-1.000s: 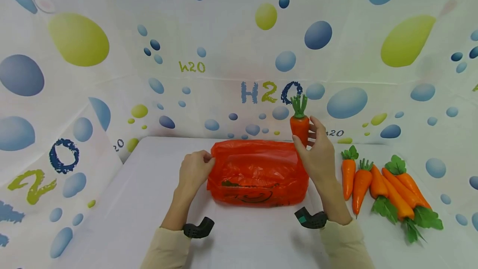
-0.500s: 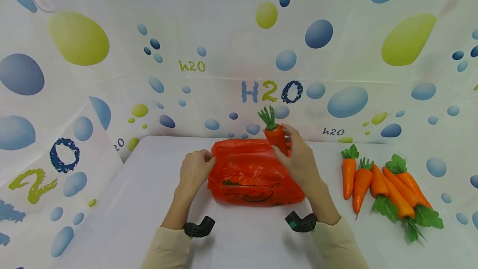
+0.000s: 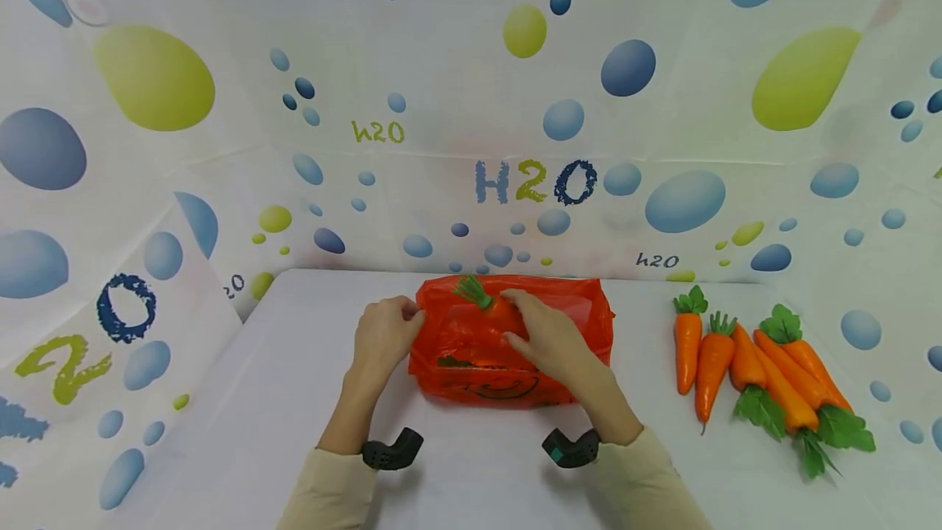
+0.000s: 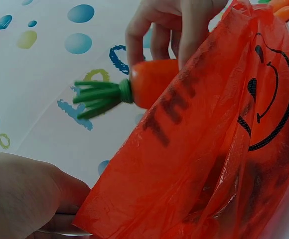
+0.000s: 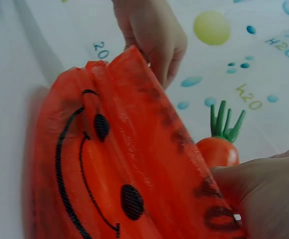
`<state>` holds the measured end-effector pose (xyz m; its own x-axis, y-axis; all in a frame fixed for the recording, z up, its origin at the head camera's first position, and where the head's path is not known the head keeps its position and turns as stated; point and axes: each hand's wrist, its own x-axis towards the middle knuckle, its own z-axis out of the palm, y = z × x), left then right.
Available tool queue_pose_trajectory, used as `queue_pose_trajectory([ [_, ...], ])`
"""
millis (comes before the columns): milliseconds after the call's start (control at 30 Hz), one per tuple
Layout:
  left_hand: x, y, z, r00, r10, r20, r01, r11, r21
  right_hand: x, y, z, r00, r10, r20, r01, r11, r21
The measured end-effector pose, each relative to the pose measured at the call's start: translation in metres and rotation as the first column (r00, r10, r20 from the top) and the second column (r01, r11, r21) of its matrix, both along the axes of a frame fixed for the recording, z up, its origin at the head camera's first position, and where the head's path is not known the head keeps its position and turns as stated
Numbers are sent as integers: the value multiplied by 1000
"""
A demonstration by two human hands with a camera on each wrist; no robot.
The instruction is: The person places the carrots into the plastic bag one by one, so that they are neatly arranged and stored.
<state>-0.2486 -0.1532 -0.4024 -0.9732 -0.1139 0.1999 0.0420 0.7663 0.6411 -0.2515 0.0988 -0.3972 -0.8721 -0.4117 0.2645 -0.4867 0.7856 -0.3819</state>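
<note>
A red translucent plastic bag (image 3: 441,338) with a printed smiley face stands in the middle of the table, its mouth upward. My left hand (image 3: 384,335) pinches the bag's left edge between thumb and fingers. With my right hand (image 3: 550,337) I grip an orange carrot (image 4: 154,79) with a green stub top, over the bag's mouth. The carrot tilts with its green top to the left, and its lower part is hidden behind the bag's front wall in the left wrist view. Dark green shapes show faintly through the bag.
Several more carrots (image 3: 710,362) with green leaves lie in a row on the white table (image 3: 280,399) to the right of the bag. Behind the table rises a backdrop (image 3: 441,64) with blue and green spots.
My right hand has carried the carrot leftward and down, from the bag's right side to over its mouth, tipping it left. My left hand has stayed at the bag's edge.
</note>
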Motion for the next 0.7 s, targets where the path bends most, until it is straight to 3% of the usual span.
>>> queue_pose_trajectory([
  [700, 0, 2, 1, 1000, -4, 4, 4, 1000, 2, -2, -9, -19, 992, 20, 121, -40, 986, 160],
])
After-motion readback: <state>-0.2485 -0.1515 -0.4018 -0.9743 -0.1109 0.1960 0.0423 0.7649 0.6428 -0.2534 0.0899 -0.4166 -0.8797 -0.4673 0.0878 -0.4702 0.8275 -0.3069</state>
